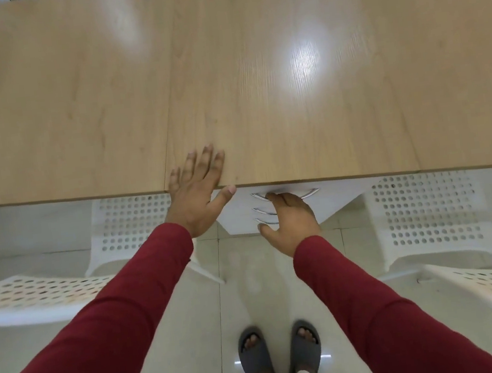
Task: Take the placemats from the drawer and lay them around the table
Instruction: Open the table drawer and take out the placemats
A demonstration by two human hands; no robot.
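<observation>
A wide, pale wood bench [256,76] filled the upper half of the view, seen from above; its top was bare, with no placemat on it. White perforated plastic chairs stood on a light tiled floor [250,278] along the near side: 1 chair [126,229] tucked under the left part, another chair [427,210] under the right. Both arms wore dark red sleeves [129,309], and 2 feet in grey slippers [256,355] stood at the bottom of the view.

Beneath the bench's near edge, between the chairs, sat a white drawer unit [333,203] with 3 curved metal handles stacked one below another. All its drawers appeared closed. The placemats were not visible; presumably they lay inside a drawer.

The left hand [199,192] rested flat and spread open on the bench's edge, holding nothing, as if bracing. The right hand [291,214] reached down to the unit, its fingers curled at the top handle [309,193]; whether they had closed around it could not be told.

The task seemed to be at its very start: a drawer had yet to be opened, and taking out and laying every placemat remained.
</observation>
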